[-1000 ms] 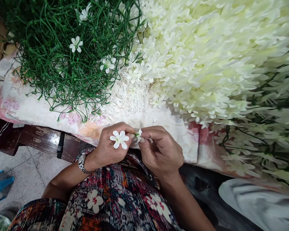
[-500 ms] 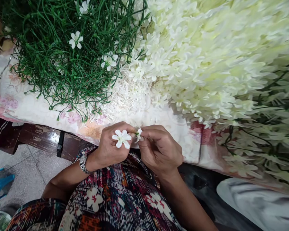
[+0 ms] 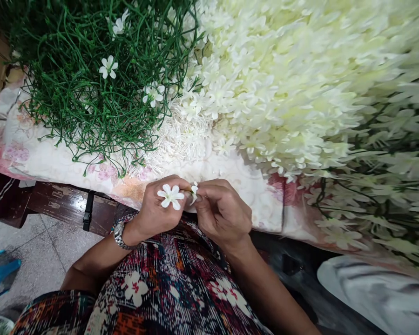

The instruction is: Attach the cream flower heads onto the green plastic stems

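Observation:
My left hand (image 3: 158,216) is closed on an artificial flower stem, mostly hidden in the fist. One white artificial flower (image 3: 170,196) shows open-faced against its knuckles. My right hand (image 3: 226,214) pinches a second white flower (image 3: 194,191), seen edge-on between thumb and forefinger. This blossom meets the tip of the green stem at the left fingertips. Whether it is fully seated there is too small to tell. Both hands are close together at the table's front edge.
Green plastic stems (image 3: 101,102) are heaped at the back left, with a few white blossoms among them. Thin white sticks (image 3: 185,139) lie beside a large mound of white blossoms (image 3: 272,88). Flowered cloth (image 3: 244,195) covers the table. A blue stool (image 3: 0,274) stands on the floor.
Both hands have shifted slightly left in view, and the right has come a little closer to the left. The same flowers are held; the camera view has moved slightly.

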`<state>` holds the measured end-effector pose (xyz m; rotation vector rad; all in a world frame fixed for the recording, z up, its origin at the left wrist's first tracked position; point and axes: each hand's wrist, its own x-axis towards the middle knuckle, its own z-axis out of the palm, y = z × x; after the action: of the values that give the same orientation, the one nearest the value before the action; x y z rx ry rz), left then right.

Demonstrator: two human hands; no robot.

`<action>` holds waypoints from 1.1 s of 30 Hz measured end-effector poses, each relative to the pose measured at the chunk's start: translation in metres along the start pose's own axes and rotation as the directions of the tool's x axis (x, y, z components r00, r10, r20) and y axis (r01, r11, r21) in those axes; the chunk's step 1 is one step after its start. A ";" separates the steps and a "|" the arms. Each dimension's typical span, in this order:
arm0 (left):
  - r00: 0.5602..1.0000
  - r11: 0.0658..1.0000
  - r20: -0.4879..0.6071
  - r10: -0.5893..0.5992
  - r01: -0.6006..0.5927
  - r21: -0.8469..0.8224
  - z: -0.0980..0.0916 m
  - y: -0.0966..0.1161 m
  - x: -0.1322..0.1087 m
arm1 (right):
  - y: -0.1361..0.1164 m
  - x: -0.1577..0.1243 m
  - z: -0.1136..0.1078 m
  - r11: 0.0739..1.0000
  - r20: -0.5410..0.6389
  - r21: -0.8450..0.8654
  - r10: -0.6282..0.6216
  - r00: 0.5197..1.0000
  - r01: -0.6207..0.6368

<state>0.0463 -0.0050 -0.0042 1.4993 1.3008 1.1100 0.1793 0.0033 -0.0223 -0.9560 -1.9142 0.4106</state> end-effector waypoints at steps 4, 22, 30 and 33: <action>0.994 0.976 0.019 -0.109 0.110 -0.188 -0.008 -0.001 0.001 | -0.006 0.005 -0.013 0.999 0.079 0.030 0.027 0.997 -0.029; 0.990 0.980 0.040 -0.134 0.138 -0.145 -0.010 0.005 0.000 | -0.009 0.024 -0.028 0.996 0.164 -0.049 -0.072 0.984 0.081; 0.999 0.995 0.039 -0.008 0.004 0.097 -0.009 0.002 0.000 | -0.004 0.021 -0.022 0.995 0.165 -0.059 -0.068 0.984 0.079; 0.996 0.985 0.047 0.078 -0.084 0.150 -0.008 0.001 0.001 | 0.000 0.018 -0.019 0.998 0.164 -0.027 -0.054 0.985 0.059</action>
<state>0.0385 -0.0034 -0.0014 1.6914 1.3309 1.0447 0.1908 0.0149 -0.0018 -0.9097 -2.0970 0.4380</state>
